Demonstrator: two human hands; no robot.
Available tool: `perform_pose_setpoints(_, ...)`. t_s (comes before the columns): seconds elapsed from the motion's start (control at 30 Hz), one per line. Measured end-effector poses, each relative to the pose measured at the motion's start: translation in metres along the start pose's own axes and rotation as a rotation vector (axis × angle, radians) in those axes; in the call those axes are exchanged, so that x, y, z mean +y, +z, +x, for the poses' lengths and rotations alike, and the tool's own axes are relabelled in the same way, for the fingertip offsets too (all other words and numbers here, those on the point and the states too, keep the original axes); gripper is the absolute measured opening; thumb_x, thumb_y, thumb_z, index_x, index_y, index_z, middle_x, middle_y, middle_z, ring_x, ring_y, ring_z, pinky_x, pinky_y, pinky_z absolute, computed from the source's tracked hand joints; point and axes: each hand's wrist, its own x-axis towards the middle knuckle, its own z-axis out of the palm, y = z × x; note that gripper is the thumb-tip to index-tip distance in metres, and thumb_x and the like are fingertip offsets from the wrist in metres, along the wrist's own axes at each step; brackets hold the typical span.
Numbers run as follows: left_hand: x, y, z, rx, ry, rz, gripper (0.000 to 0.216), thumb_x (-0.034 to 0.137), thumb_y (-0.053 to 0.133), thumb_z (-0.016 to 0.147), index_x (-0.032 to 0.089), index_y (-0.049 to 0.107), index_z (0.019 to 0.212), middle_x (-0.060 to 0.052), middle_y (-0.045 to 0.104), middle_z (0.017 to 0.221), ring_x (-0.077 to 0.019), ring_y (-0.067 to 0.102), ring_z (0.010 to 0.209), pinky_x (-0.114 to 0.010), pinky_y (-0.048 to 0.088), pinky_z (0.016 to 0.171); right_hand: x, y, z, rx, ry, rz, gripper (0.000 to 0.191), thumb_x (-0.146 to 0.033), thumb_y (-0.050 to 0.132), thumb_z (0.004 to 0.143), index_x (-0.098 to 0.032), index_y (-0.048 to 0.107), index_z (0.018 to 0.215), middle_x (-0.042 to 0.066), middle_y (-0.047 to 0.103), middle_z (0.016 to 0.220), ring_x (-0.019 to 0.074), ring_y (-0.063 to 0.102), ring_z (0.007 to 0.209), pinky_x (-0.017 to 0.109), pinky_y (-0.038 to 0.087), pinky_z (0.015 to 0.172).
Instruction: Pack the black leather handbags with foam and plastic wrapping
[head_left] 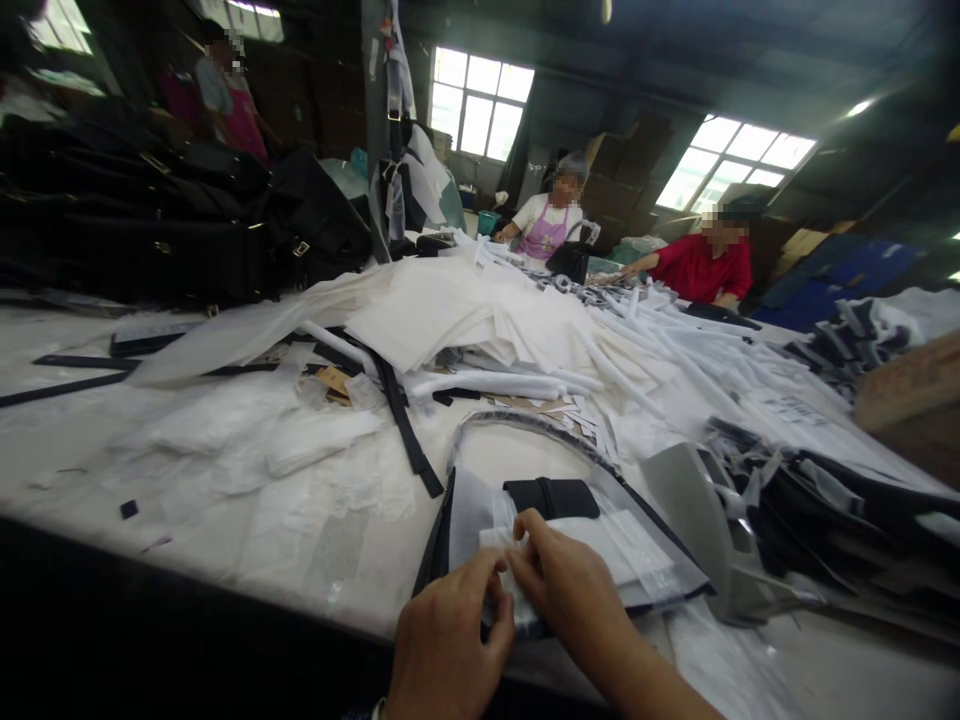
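In front of me lies a dark handbag (431,570), its front covered by pale wrapping and its arched handle (517,420) wrapped in clear film. A black closure strap (551,498) shows at the middle of its front. Below that strap, a folded white plastic bag (637,552) rests on the handbag. My left hand (454,635) is closed, thumb and fingers pinched at the white plastic bag's left end. Close beside it, my right hand (574,580) pinches the same end with curled fingers. The fingertips of both hands nearly meet, and they partly hide what they grip.
White sheets (427,310) and foam tubes (495,385) pile up ahead. Black bags (210,250) are heaped at left, clear plastic bags (225,430) nearer. A grey tape dispenser (697,530) stands right, beside dark wrapped items (817,510). Several co-workers are beyond the table.
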Motion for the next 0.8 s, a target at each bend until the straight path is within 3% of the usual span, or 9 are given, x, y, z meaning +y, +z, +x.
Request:
perform_pose_setpoints(0.1,0.002,-0.004,0.002,-0.05,0.002,0.021,0.016,0.012,0.055,0.084,0.027,0.057,0.09,0.005,0.069,0.077,-0.0185,0.07,0.068,-0.026,0.048,0.058,-0.001,-0.003,0.005,-0.024,0.025,-0.011,0.012,-0.022,0.055,0.089,-0.023,0.05,0.1,-0.003,0.064,0.071,0.0188,0.064,0.064,0.025,0.031,0.055)
perform_pose_setpoints(0.23,0.003,-0.004,0.004,-0.084,0.09,0.086,0.019,0.01,0.056,0.084,0.027,0.061,0.088,0.004,0.068,0.087,-0.0177,0.069,0.072,-0.027,0.052,0.059,0.0,-0.005,0.011,-0.009,0.022,0.023,0.013,-0.018,0.058,0.086,-0.022,0.052,0.098,0.002,0.064,0.092,0.0192,0.065,0.072,0.026,0.033,0.058)
perform_pose_setpoints(0.33,0.002,0.002,0.001,0.012,0.221,0.146,0.018,0.009,0.054,0.086,0.025,0.063,0.087,0.0,0.07,0.099,-0.0194,0.07,0.085,-0.026,0.056,0.063,0.002,-0.005,0.014,-0.016,0.02,0.04,0.013,-0.015,0.058,0.085,-0.021,0.053,0.096,0.004,0.064,0.094,0.0199,0.065,0.073,0.027,0.033,0.059)
perform_pose_setpoints(0.47,-0.006,0.01,-0.005,0.183,0.49,0.263,0.031,0.007,0.037,0.095,0.019,0.067,0.099,-0.003,0.074,0.104,-0.0237,0.069,0.104,-0.031,0.06,0.078,0.004,-0.007,0.016,-0.033,0.007,0.077,0.014,-0.013,0.06,0.083,-0.02,0.054,0.094,0.004,0.065,0.091,0.0202,0.065,0.075,0.027,0.036,0.062)
perform_pose_setpoints(0.57,-0.014,0.014,-0.011,0.18,0.618,0.364,0.038,0.008,0.029,0.098,0.013,0.066,0.11,-0.007,0.075,0.109,-0.0245,0.069,0.106,-0.035,0.06,0.084,0.006,-0.01,0.018,-0.028,-0.011,0.111,0.014,-0.012,0.062,0.082,-0.02,0.055,0.092,0.004,0.065,0.09,0.0195,0.064,0.078,0.026,0.038,0.065)
perform_pose_setpoints(0.7,-0.015,0.015,-0.015,0.112,0.611,0.434,0.034,0.012,0.036,0.098,0.011,0.063,0.119,-0.011,0.073,0.115,-0.0231,0.071,0.103,-0.032,0.06,0.085,0.008,-0.011,0.022,-0.007,-0.035,0.151,0.013,-0.01,0.063,0.08,-0.019,0.057,0.087,0.003,0.064,0.083,0.0178,0.062,0.073,0.026,0.038,0.064)
perform_pose_setpoints(0.8,-0.01,0.011,-0.015,0.046,0.554,0.409,0.031,0.024,0.046,0.098,0.014,0.061,0.124,-0.01,0.071,0.119,-0.0244,0.069,0.106,-0.034,0.059,0.087,0.008,-0.011,0.023,0.023,-0.063,0.184,0.012,-0.008,0.063,0.078,-0.019,0.059,0.083,0.002,0.064,0.08,0.0176,0.061,0.072,0.026,0.04,0.065)
